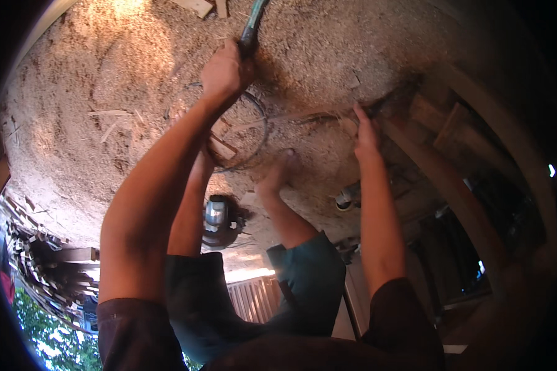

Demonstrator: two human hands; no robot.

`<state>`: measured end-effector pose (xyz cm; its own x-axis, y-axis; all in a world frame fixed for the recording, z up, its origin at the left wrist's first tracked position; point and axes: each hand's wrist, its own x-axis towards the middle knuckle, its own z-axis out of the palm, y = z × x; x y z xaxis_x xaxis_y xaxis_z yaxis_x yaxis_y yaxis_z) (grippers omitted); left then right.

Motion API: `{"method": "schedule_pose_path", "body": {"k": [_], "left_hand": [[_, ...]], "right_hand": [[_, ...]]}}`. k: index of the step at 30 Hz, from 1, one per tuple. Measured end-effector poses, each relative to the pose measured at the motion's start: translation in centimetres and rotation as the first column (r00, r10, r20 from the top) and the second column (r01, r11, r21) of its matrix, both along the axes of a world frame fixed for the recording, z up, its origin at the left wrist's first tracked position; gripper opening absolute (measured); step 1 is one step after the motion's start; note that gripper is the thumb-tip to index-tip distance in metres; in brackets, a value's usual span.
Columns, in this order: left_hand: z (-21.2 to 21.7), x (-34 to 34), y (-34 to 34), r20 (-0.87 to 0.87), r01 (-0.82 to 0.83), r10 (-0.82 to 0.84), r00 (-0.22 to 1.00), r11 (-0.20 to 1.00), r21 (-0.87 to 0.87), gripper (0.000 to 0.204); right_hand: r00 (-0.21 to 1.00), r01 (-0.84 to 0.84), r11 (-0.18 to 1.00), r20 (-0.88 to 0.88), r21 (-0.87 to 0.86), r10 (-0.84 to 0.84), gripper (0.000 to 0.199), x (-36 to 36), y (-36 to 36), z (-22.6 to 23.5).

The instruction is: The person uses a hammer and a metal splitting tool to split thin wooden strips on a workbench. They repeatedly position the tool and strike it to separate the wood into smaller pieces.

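My left hand [224,73] is closed around a dark grip at the lower end of a long green-and-black handle [252,28], which runs out of the picture at the top. What that handle belongs to does not show. On the other side, my right hand [366,133] has its fingers curled, one of them pointing forward. It is beside the end of a thin wooden strip [309,114]; what it holds, if anything, is too dim to make out. A thin dark cable [267,127] loops over the sawdust between my arms, beside a small wood block [221,147].
Sawdust covers the ground [136,74], with wood offcuts [195,6] at the top. My bare feet [277,170] are below the hands. A grey power tool [215,213] lies near my legs. Large timbers [452,127] stand at right, and stacked wood [49,266] at lower left.
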<state>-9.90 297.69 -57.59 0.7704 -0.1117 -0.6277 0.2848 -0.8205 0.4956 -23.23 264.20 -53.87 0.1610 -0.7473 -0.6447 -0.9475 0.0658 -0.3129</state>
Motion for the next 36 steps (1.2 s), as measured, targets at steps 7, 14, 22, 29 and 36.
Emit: {"method": "schedule_pose_path", "body": {"k": [7,14,22,29,36], "left_hand": [[5.0,-1.1,6.4,-0.241,-0.289,0.222,0.945,0.913,-0.288,0.033],[18.3,-7.3,15.2,-0.349,-0.578,0.492,0.798,0.788,-0.211,0.024],[32.3,-18.9,21.0,-0.27,-0.896,0.856,0.442,0.438,-0.075,0.031],[42.3,-18.7,19.0,-0.266,-0.888,0.867,0.42,0.333,-0.318,0.029],[53.9,-9.2,14.6,-0.28,-0.649,0.654,0.703,0.429,-0.628,0.031]], "right_hand": [[0.981,0.17,0.975,0.065,0.147,-0.181,0.06,0.8,3.4,-2.8],[0.973,0.069,0.907,0.171,0.416,-0.153,0.041,-2.5,7.8,4.3],[0.801,-0.297,0.896,0.597,0.33,0.046,0.026,3.3,19.6,16.0],[0.509,-0.653,0.736,0.615,-0.18,0.602,0.019,10.2,26.6,31.7],[0.386,-0.721,0.682,0.746,-0.123,0.543,0.029,13.3,30.3,51.1]]}}
